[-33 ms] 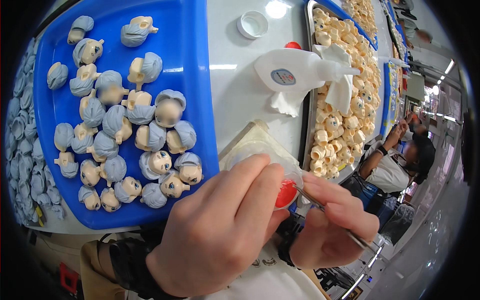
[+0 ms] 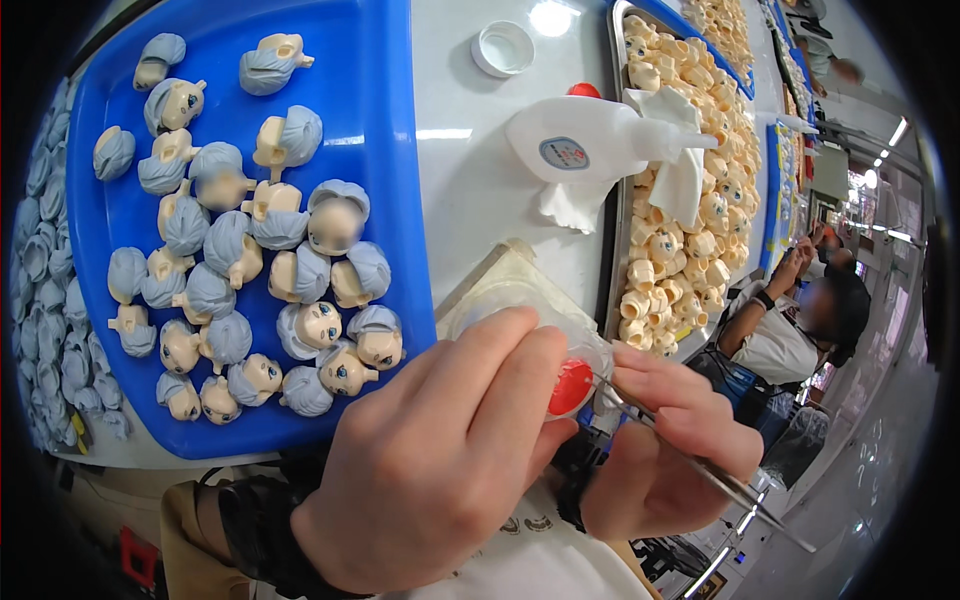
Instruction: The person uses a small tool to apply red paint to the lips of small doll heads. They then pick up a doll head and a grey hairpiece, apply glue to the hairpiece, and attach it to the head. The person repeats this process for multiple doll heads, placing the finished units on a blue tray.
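My left hand (image 2: 430, 450) is closed round a translucent plastic cup (image 2: 592, 352), tilted so that its mouth shows at the right. Inside the mouth sits a round patch of glossy red material (image 2: 572, 388). Metal tweezers (image 2: 690, 460) lie pinched in my right hand (image 2: 660, 450), their tips close to the red material; whether they touch it, I cannot tell. Much of the cup is hidden behind my left fingers. Just beyond the hands is a pale, square-cornered block (image 2: 515, 258) on the table.
At left, a blue tray (image 2: 370, 60) holds several doll heads (image 2: 287, 135) with grey-blue hair. Grey-blue hair pieces (image 2: 40, 300) pile beyond it. A white squeeze bottle (image 2: 590, 140) lies against a metal tray (image 2: 618, 200) of bare head parts. A small white lid (image 2: 503, 50) stands behind; another person (image 2: 780, 340) sits at right.
My right hand has shifted slightly to the right, and the tweezers have turned a little, showing more of their rear end. My left hand and the cup stay nearly in place.
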The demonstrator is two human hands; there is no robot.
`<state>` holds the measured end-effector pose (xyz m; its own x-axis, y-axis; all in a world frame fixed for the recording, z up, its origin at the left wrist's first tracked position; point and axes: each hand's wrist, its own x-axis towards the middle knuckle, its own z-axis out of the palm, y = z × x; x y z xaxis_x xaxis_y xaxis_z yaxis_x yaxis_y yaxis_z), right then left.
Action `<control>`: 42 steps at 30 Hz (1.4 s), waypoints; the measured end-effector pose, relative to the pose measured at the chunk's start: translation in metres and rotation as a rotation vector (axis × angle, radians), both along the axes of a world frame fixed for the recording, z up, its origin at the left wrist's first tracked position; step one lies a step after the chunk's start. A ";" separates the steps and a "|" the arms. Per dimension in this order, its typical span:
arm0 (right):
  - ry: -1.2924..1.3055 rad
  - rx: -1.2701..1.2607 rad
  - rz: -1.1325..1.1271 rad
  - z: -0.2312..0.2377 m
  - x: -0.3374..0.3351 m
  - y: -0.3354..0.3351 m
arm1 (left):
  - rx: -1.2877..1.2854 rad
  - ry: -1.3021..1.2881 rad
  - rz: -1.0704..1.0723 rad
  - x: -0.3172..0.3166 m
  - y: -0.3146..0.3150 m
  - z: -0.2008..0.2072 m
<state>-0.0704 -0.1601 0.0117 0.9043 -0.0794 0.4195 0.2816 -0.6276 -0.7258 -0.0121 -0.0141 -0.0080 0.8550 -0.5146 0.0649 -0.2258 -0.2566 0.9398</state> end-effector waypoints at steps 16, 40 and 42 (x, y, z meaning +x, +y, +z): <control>0.085 -0.203 0.083 0.011 0.003 -0.001 | 0.193 0.017 -0.066 0.001 0.004 0.008; 0.111 -0.463 0.088 0.010 -0.008 0.003 | 0.111 -0.003 -0.059 0.002 0.004 0.003; 0.112 -0.461 0.093 0.009 -0.007 0.006 | 0.095 0.001 -0.058 0.002 0.005 0.001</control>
